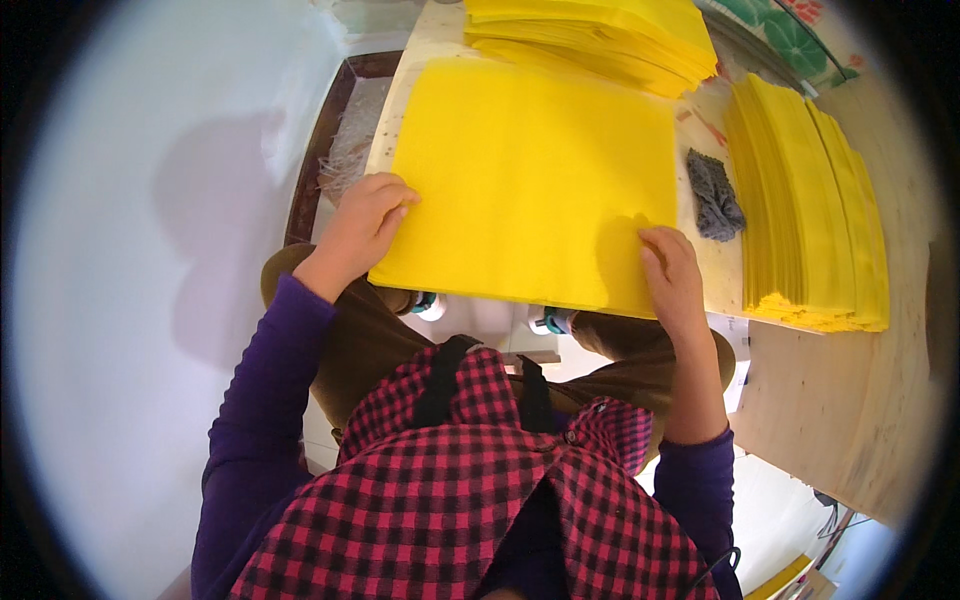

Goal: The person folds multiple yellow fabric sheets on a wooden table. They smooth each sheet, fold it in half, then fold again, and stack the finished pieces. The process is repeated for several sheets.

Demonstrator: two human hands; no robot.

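Note:
A large yellow sheet (pixel 530 180) lies flat on the pale wooden table (pixel 870 400), its near edge overhanging toward me. My left hand (pixel 362 225) grips the sheet's left edge near the lower corner, fingers curled over it. My right hand (pixel 672 270) presses on the sheet's lower right corner, fingers flat on top. Both purple sleeves come up from below.
A stack of yellow sheets (pixel 600 35) sits at the far end of the table. A second tall stack (pixel 810 210) stands to the right. A grey cloth (pixel 713 195) lies between the sheet and that stack. A white wall (pixel 130 250) is at left.

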